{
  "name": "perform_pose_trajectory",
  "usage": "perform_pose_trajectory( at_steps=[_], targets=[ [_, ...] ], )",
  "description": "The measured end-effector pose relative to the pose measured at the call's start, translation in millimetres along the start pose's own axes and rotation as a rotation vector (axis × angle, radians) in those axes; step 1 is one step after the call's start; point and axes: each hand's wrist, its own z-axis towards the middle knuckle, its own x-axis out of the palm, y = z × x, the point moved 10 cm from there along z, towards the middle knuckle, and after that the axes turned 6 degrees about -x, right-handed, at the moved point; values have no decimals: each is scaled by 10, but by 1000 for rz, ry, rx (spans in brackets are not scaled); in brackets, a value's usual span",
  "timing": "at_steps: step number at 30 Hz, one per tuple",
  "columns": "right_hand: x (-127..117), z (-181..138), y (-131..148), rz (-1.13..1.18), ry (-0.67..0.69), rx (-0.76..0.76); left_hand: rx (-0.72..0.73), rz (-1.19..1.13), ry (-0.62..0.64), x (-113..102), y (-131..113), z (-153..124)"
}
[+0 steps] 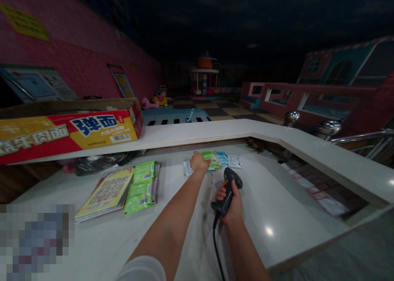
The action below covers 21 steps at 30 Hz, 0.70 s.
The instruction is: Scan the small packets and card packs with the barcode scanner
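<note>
My right hand [231, 203] is closed around the handle of a black barcode scanner [229, 186], whose cable runs down toward me. The scanner's head points at a small spread of packets at the far side of the white counter. My left hand [198, 162] reaches out and rests on these packets, fingers curled on a green packet [211, 158]. Beside it lie a light blue packet [221, 158] and a white packet [235, 161].
A stack of green packets [142, 186] and a yellow booklet [106, 194] lie at the left of the counter [277, 207]. A red and yellow cardboard box [67, 133] sits on the raised ledge [308, 147]. Sheets with red-bordered labels [314, 188] lie at the right.
</note>
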Motion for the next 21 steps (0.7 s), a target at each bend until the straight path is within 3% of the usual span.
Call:
perform_pose_trajectory(
  at_steps=[8, 15, 21],
  targets=[
    [-25, -8, 0, 4, -9, 7, -42, -58, 142, 49, 301, 124],
    [-10, -13, -6, 15, 10, 2, -39, -15, 121, 33, 302, 20],
    [-27, 19, 2, -26, 19, -16, -139, -210, 142, 81, 328, 46]
  ],
)
